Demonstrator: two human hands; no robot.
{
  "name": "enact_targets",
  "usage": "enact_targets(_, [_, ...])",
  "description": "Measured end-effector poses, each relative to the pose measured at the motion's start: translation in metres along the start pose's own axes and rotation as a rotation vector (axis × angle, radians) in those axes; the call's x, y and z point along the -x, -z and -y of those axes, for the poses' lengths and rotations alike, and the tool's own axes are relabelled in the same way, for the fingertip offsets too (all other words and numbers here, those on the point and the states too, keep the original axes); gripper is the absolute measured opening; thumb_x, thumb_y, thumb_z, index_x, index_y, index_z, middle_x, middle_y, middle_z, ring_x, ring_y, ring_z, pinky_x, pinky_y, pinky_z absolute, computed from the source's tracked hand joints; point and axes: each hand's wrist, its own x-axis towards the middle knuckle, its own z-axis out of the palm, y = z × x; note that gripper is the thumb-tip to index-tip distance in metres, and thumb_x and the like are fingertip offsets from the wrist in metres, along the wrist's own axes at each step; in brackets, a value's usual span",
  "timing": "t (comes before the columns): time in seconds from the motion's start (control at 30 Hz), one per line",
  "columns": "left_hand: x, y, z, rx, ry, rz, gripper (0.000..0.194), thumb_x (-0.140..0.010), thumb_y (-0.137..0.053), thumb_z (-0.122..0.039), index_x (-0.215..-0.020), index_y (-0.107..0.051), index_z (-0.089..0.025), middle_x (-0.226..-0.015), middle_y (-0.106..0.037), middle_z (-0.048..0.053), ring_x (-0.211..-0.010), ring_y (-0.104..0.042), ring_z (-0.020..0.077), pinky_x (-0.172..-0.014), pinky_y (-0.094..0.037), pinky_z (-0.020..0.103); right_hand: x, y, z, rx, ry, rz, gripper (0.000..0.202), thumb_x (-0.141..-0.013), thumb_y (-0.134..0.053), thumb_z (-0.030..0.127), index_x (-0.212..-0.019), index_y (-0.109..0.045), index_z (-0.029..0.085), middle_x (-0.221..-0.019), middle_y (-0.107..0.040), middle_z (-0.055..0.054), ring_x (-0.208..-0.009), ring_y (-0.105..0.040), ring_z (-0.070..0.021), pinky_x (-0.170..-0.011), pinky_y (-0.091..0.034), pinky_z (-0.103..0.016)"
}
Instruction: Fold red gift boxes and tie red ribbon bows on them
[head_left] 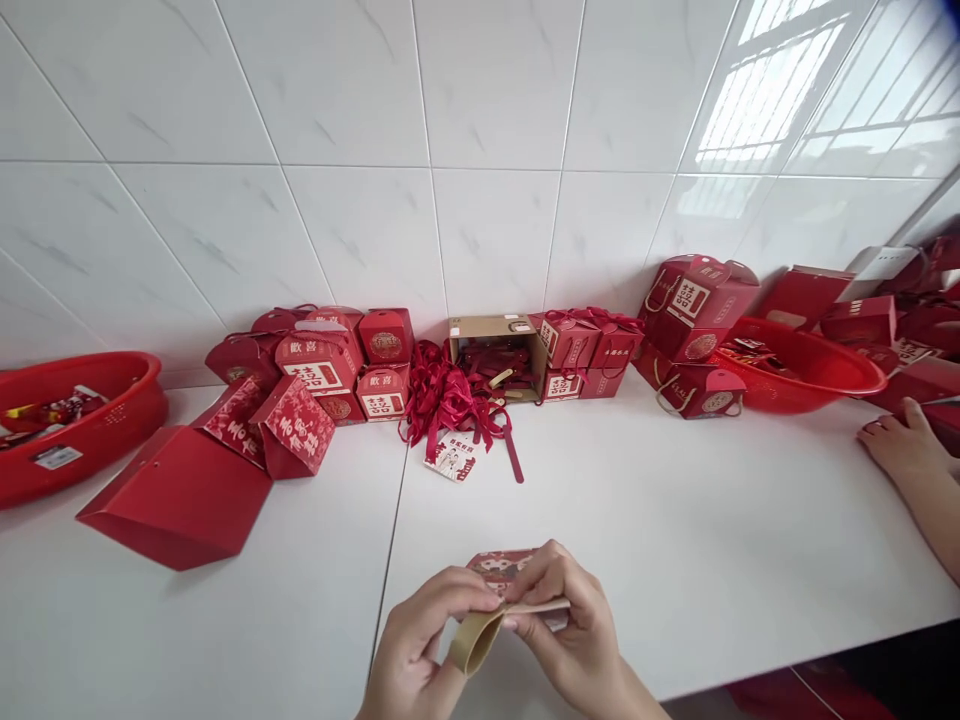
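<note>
Near the front edge of the table, my left hand [424, 640] is closed on a paper strip [474, 640] bent into a loop, its tan inner side showing. The fingertips of my right hand [566, 625] meet the left ones and pinch the strip where it comes together; a thin, pale edge sticks out between those fingers. Just behind my fingers is a red printed piece [501, 566] with a picture on it. The fingers partly cover it, so I cannot tell whether it is joined to the strip.
Red gift boxes [319, 365] and more boxes [581, 350] line the tiled wall. Between them lie red ribbons [450, 395], a carton [487, 327] of strips and a printed card [452, 458]. Red basins [97, 450] [817, 385] flank these. Another person's hand [907, 445] rests at right.
</note>
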Motion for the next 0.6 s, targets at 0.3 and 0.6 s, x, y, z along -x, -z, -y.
enact_targets(0.3, [-0.028,-0.002,0.024,-0.02,0.05,0.029,0.026,-0.085,-0.063,-0.008,-0.1,-0.072,-0.028,-0.086,-0.074,0.002,-0.079,-0.072,0.0169,-0.071,-0.058,0.024,-0.009,0.014,-0.025,-0.096,-0.211,-0.01,0.024,-0.08,-0.075,0.035,-0.078,-0.054,0.024,-0.076,-0.065,0.001,-0.065,-0.062,-0.0149,-0.059,-0.051,-0.026])
enact_targets(0.6, [-0.069,0.011,0.086,0.091,0.32,-0.135,0.042,-0.091,-0.048,-0.056,-0.108,-0.063,-0.021,-0.094,-0.067,0.007,-0.091,-0.06,0.0208,-0.085,-0.048,0.031,-0.043,0.094,-0.038,0.322,-0.369,0.301,0.021,-0.073,-0.079,0.038,-0.081,-0.07,0.02,-0.079,-0.067,-0.004,-0.065,-0.061,-0.016,-0.056,-0.047,-0.025])
